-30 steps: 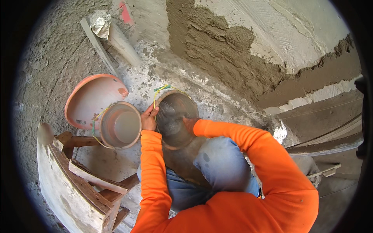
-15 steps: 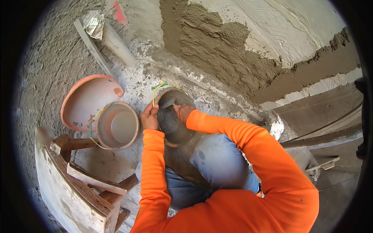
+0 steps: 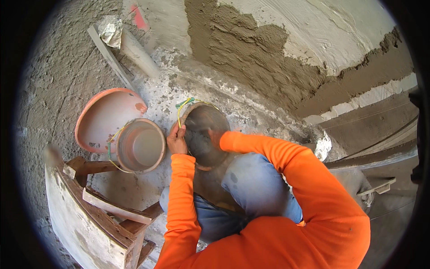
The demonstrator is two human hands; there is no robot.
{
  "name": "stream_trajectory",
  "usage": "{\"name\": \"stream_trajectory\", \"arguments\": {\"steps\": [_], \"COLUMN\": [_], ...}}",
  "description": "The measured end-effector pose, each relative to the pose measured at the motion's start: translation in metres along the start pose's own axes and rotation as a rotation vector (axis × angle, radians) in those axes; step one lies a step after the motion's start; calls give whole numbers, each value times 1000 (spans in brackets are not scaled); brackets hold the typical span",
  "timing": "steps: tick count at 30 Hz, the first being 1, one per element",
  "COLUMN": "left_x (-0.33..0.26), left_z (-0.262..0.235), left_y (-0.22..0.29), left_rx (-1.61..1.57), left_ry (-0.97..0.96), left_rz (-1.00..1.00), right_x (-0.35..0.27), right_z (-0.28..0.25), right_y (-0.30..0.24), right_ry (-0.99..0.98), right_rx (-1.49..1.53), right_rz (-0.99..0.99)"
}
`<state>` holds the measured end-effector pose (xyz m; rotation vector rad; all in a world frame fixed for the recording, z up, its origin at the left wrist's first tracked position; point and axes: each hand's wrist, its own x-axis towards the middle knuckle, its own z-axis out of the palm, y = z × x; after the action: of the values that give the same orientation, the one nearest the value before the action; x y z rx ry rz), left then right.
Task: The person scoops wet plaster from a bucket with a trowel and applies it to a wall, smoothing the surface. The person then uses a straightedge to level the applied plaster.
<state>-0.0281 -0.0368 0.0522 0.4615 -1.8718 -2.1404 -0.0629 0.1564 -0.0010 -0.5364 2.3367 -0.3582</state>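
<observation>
The left grip (image 3: 177, 141) holds a bucket (image 3: 219, 117) at its left side, the right grip (image 3: 216, 137) inside.

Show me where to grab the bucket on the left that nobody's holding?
Probably by its string handle, coming from above on the left. The handle bows out past the left rim, leaving a gap to hook into. The bucket appears to stand mouth up, so lift evenly. Its right side looks more crowded, with the other bucket nearby.
</observation>
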Motion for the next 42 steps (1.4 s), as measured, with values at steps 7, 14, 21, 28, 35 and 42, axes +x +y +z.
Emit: {"name": "stream_trajectory", "arguments": {"steps": [7, 14, 21, 28, 35, 42], "left_x": [5, 1, -20, -22, -14, -4], "left_z": [-9, -2, 15, 2, -16, -17], "left_y": [0, 5, 4, 3, 2, 3], "left_rx": [-12, 2, 186, 58, 2, -30], "left_ry": [41, 13, -58, -45, -84, -56], "left_rz": [15, 50, 38, 4, -16, -38], "right_x": [18, -23, 10, -20, -51, -37], "right_z": [27, -54, -13, 28, 13, -29], "right_y": [11, -9, 27, 44, 30, 31], "right_ry": [50, -279, -256, -287, -819, -414], "right_rx": [91, -619, -772, 335, 1404, 1058], "right_rz": [66, -152, -429, -285, -5, 46]}}
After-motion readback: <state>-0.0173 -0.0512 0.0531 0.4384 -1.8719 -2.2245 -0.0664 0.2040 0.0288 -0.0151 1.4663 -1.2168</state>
